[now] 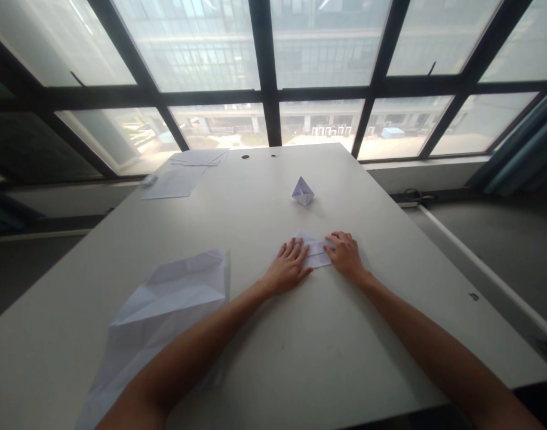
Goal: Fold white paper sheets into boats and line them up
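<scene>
A small folded white paper [317, 254] lies flat on the white table [255, 209], with crease lines and a raised point at its upper left. My left hand [286, 267] lies on its left part, fingers spread. My right hand [344, 254] rests on its right edge with the fingers bent and slightly apart; the paper under the fingertips is partly hidden. Beyond the hands a folded paper boat [303, 192] stands upright. A large creased sheet [166, 304] lies to the left, partly under my left forearm.
Flat paper sheets [177, 179] lie at the table's far left corner, beside a small pale object [148, 180]. Two small holes are near the far edge. Large windows, curtains and a white pipe [488, 272] are beyond the table.
</scene>
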Demonstrator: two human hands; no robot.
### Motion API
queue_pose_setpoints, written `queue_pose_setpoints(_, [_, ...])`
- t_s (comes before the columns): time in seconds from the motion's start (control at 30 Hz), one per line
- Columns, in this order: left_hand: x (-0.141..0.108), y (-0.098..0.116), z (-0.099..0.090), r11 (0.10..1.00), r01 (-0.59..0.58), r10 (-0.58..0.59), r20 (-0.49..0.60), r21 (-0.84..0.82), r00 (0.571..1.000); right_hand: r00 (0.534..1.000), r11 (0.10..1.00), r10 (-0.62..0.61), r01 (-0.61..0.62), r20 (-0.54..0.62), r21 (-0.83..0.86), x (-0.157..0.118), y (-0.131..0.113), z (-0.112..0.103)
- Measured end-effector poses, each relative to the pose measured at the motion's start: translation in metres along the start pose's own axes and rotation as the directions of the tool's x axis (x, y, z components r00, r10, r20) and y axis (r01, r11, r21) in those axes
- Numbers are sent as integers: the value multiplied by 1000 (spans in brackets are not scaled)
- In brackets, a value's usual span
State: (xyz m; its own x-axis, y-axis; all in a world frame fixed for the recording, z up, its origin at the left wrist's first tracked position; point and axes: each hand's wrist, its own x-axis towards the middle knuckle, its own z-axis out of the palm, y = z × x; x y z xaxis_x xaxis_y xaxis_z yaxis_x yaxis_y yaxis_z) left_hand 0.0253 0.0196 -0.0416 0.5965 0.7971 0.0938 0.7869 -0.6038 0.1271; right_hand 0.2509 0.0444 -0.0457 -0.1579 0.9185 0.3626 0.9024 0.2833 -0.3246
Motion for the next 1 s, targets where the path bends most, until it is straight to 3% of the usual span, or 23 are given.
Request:
queue_pose_setpoints(0.17, [1, -1, 1, 1000, -4, 3, 25, 20, 1000, 988, 987, 136, -141, -70, -78, 1, 10, 2])
queue_pose_setpoints(0.3, [1, -1, 2, 1000, -10, 10, 21, 23, 1000, 982, 984, 167, -172, -93, -48, 4, 19, 1])
queue_pose_setpoints(0.37, [1, -2, 2, 1000, -13, 13, 14, 27, 1000, 983, 992, 127, -126, -136, 16, 5, 18, -2])
queue_pose_setpoints(0.47, [1, -2, 2, 999, -31, 31, 7, 30, 999, 984, 993, -36, 56, -172, 108, 5, 9, -5])
queue_pose_setpoints(0.6, [1, -3, 1, 997, -78, 77, 20, 16, 997, 968, 963, -252, 252, -16, 97, -1, -5, 0])
queue_pose_setpoints(0.77, [1, -3, 0, 996, -93, 93, 18, -17, 996, 947, 974, -225, 217, 230, 61, -4, -7, 12])
queue_pose_setpoints(0.87, [0, -3, 0, 996, -85, 85, 11, -22, 996, 950, 980, -195, 177, 245, 93, -2, -3, 14])
queue_pose_setpoints(1.0, [0, -4, -1, 994, -104, 104, 4, -27, 995, 975, 974, -164, 137, 148, 179, 1, 0, 15])
